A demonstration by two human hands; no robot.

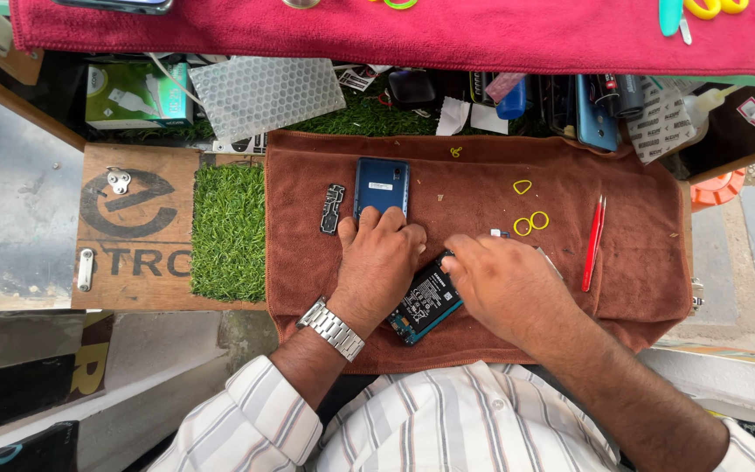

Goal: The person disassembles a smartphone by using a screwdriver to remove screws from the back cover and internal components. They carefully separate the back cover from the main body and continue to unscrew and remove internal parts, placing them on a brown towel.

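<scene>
An opened phone (424, 304) with its battery and blue circuit board showing lies tilted on a brown towel (640, 262). My left hand (377, 262), with a metal watch on the wrist, rests on the phone's upper end and on the towel. My right hand (500, 284) bends over the phone's right edge, fingers curled against it. Whether it holds a small tool is hidden. A blue back cover (382, 185) lies just beyond my left fingers, a black inner frame piece (332, 209) to its left.
Red tweezers (593, 241) and several yellow rings (530, 220) lie on the towel's right half. A green turf patch (229, 232) and a wooden board (137, 227) are left of it. Boxes, phones and a bottle crowd the back, under a red cloth (395, 35).
</scene>
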